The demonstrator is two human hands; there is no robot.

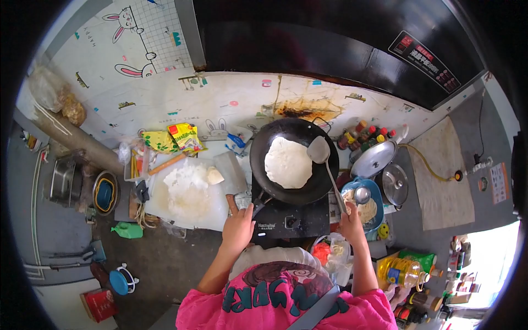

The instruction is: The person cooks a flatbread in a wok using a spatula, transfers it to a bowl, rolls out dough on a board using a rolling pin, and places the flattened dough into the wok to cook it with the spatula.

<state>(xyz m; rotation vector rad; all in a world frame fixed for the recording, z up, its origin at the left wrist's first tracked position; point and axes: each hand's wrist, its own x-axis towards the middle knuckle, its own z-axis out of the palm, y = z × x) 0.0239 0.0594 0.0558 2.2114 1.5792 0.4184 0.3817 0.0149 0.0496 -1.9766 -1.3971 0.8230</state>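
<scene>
A round, pale flatbread (288, 163) lies flat in a black wok (260, 144) on the stove (275, 219). My right hand (352, 220) is closed round the handle of a metal spatula (318, 149), whose blade rests over the right part of the wok, at the flatbread's edge. My left hand (238, 228) is below the wok's lower left side, closed near the wok's handle (263, 203); its exact hold is small in view. Beside it a cleaver (231, 173) with a wooden handle lies on the floured board (213, 210), near a small piece of dough (214, 176).
Right of the stove are a blue basin (376, 190) with a ladle, a metal lid (374, 159), a lidded pot (395, 184) and seasoning bottles (360, 137). An oil bottle (404, 272) stands lower right. A rolling pin (168, 163) and yellow packets (187, 137) are at left.
</scene>
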